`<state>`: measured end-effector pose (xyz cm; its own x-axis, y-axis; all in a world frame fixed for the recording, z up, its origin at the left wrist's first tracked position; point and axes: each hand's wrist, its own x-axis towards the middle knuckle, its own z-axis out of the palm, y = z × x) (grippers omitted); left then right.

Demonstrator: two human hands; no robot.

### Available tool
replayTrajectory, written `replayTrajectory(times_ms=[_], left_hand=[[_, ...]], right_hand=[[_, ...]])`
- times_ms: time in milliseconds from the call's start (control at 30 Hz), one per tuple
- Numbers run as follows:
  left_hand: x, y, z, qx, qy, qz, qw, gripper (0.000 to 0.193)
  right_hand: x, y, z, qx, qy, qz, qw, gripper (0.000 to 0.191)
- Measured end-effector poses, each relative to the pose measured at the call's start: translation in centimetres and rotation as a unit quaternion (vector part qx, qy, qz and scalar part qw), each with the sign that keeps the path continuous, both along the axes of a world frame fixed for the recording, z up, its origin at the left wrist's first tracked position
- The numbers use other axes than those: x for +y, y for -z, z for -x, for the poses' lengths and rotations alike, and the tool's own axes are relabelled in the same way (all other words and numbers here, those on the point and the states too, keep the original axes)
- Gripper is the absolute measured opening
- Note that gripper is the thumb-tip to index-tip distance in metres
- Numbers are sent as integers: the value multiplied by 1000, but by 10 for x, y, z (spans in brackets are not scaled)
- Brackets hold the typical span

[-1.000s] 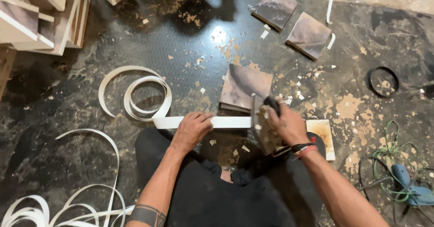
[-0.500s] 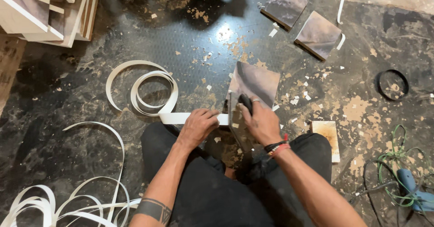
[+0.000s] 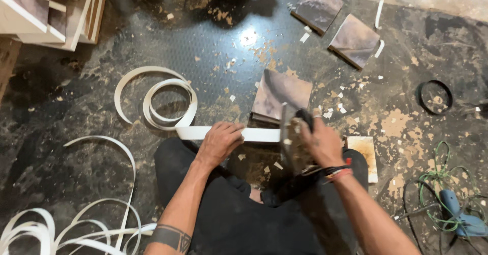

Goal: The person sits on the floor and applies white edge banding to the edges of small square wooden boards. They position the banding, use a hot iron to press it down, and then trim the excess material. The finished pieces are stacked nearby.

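My left hand (image 3: pixel 219 140) presses down on a white edge-banding strip (image 3: pixel 256 134) that runs from a loose coil (image 3: pixel 168 102) on the dark floor across my knees. My right hand (image 3: pixel 320 143) grips a stained brush or scraper-like tool (image 3: pixel 295 140) held upright on the strip's right end. Just beyond the hands lies a square board (image 3: pixel 282 95) with a grey-brown face. I am sitting or kneeling in dark trousers.
Two more square boards (image 3: pixel 317 8) (image 3: pixel 354 39) lie at the back right. Stacked panels (image 3: pixel 46 11) stand at the back left. Loose white strips (image 3: pixel 76 224) curl at the front left. A black ring (image 3: pixel 433 96), a blue power tool (image 3: pixel 460 219) with green cord, a small pale board (image 3: pixel 363 156).
My right hand with the tool slid left along the strip, then back right a little. The left hand kept pressing the strip. The view shifted slightly.
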<state>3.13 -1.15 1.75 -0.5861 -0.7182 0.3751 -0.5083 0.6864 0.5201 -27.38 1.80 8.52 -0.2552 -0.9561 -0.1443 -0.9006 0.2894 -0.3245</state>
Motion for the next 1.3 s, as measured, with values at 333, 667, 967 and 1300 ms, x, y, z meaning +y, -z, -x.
replayTrajectory(times_ms=[333, 667, 967, 1300], left_hand=[[0, 7, 1, 16, 2, -2, 1000, 16], [4, 12, -6, 65, -36, -82, 994, 13], [-7, 20, -14, 3, -169, -238, 957, 31], [-30, 20, -14, -12, -140, -339, 930, 33]], right_hand=[[0, 10, -4, 15, -47, 45, 998, 49], [-11, -7, -88, -31, -51, 52, 997, 48], [-12, -17, -110, -93, -51, 44, 993, 44], [-12, -16, -119, -99, -45, 25, 994, 44]])
